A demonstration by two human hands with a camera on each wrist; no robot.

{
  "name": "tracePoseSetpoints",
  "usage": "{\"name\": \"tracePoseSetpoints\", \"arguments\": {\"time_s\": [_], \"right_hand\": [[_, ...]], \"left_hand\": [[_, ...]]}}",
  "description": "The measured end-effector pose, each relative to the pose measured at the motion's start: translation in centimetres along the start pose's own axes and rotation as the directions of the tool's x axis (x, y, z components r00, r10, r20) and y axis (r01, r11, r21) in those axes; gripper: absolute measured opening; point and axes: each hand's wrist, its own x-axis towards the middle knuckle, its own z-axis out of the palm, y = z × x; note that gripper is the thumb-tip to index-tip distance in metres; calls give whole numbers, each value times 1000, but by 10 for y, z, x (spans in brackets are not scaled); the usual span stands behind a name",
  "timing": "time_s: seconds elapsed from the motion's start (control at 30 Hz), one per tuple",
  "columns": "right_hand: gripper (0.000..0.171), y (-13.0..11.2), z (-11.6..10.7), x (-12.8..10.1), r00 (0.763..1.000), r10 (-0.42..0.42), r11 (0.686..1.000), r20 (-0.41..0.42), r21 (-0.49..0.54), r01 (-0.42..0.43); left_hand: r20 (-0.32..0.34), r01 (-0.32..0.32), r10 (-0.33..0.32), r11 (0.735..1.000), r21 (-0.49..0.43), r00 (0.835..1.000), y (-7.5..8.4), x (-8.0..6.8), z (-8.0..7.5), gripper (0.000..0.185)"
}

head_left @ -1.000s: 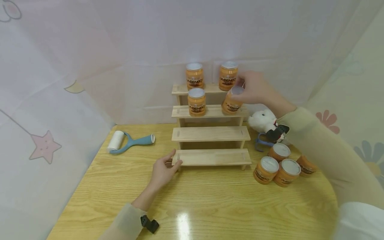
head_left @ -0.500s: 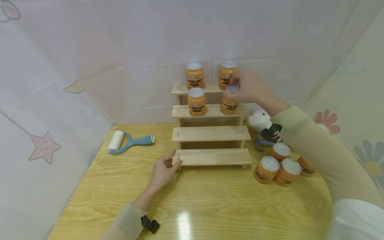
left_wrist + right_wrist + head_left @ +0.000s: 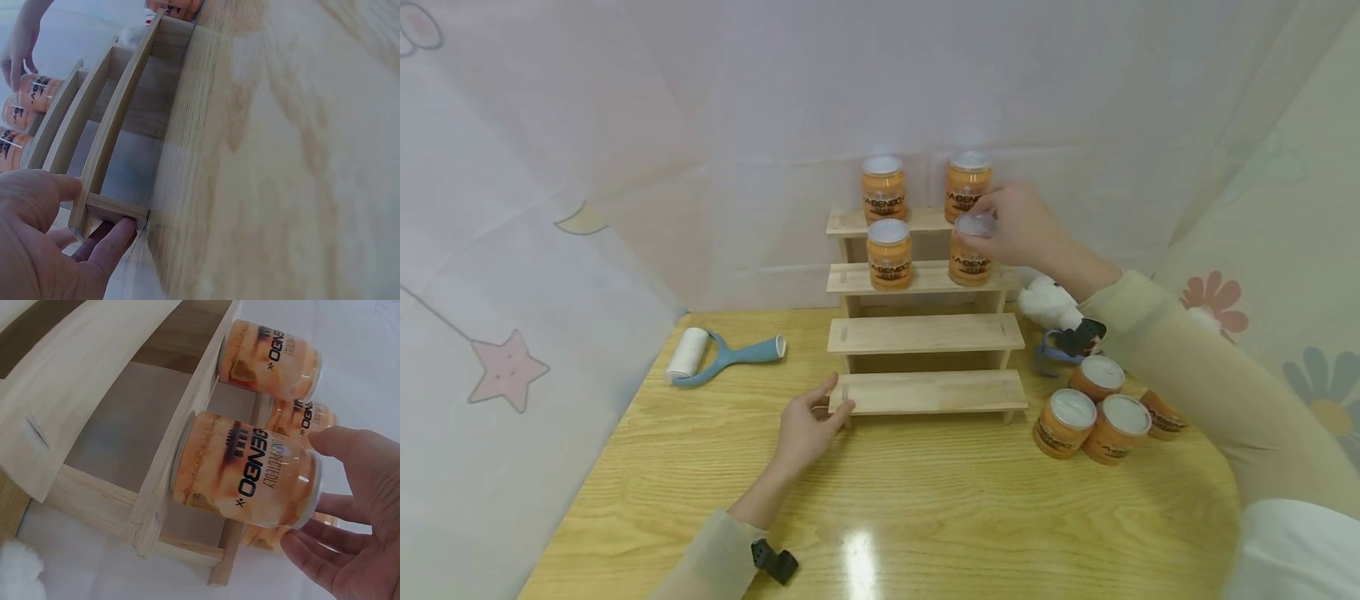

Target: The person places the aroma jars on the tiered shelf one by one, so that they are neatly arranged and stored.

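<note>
A stepped wooden display rack (image 3: 925,333) stands at the table's back. My right hand (image 3: 1022,223) holds an orange printed can (image 3: 971,267) by its pale top, at the right of the second-highest step. In the right wrist view, thumb and fingers reach round the top rim of the can (image 3: 244,472), whose base is right at the board. Another can (image 3: 890,258) stands left on that step, and two more, a left can (image 3: 883,193) and a right can (image 3: 967,179), on the top step. My left hand (image 3: 805,429) grips the lowest step's left end; its thumb and fingers straddle the board (image 3: 94,181).
At the table's right, several orange cans (image 3: 1123,425) stand close together, with one can (image 3: 1163,414) lying tilted. Behind them are a white plush toy (image 3: 1048,302) and a blue object (image 3: 1051,357). A blue-handled lint roller (image 3: 730,357) lies at the left. Printed curtain hangs behind.
The can in my right hand has shifted left on the second-highest step and gone from tilted to upright. My left hand has stayed on the rack.
</note>
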Motion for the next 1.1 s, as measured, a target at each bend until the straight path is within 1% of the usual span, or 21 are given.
{"name": "tracePoseSetpoints", "arguments": {"time_s": [0.17, 0.23, 0.33, 0.4, 0.47, 0.57, 0.7, 0.83, 0.9, 1.0, 1.1], "right_hand": [[44, -5, -11, -20, 998, 33, 999, 61, -21, -32], [42, -8, -17, -29, 997, 41, 999, 67, -14, -40], [31, -9, -26, -41, 1000, -14, 1000, 26, 16, 14], [24, -8, -32, -50, 999, -39, 998, 22, 41, 38], [19, -5, -38, -59, 997, -67, 996, 33, 58, 65], [16, -1, -44, -75, 994, -65, 996, 86, 59, 60], [12, 5, -45, -97, 988, -43, 998, 145, 41, 37], [17, 9, -42, -119, 978, -10, 1000, 207, 12, 8], [20, 10, -39, -128, 974, -9, 1000, 224, -5, 10], [21, 13, -35, -140, 969, -10, 1000, 247, -2, 11], [18, 17, -31, -152, 965, -12, 1000, 264, 25, 5]], "left_hand": [[7, 10, -10, 1000, 12, 1000, -4, -1, 2, 63], [3, 13, -14, 1000, 18, 1000, -5, 0, 2, 63], [-4, 13, -13, 1000, 17, 1000, -5, 2, 2, 62], [-4, 8, -8, 1000, 21, 1000, -4, 4, 1, 62], [0, 7, -7, 1000, 20, 1000, -3, 4, 0, 62], [-2, 11, -11, 1000, 16, 1000, -3, 5, 1, 62], [-3, 15, -15, 1000, 10, 1000, -2, 6, 1, 63], [-6, 17, -17, 1000, 10, 1000, -4, 6, 1, 62], [-10, 20, -20, 1000, 13, 1000, -5, 6, 0, 62], [-8, 22, -22, 1000, 19, 1000, -6, 5, -1, 63], [-8, 23, -23, 999, 25, 1000, -6, 4, -3, 63]]}}
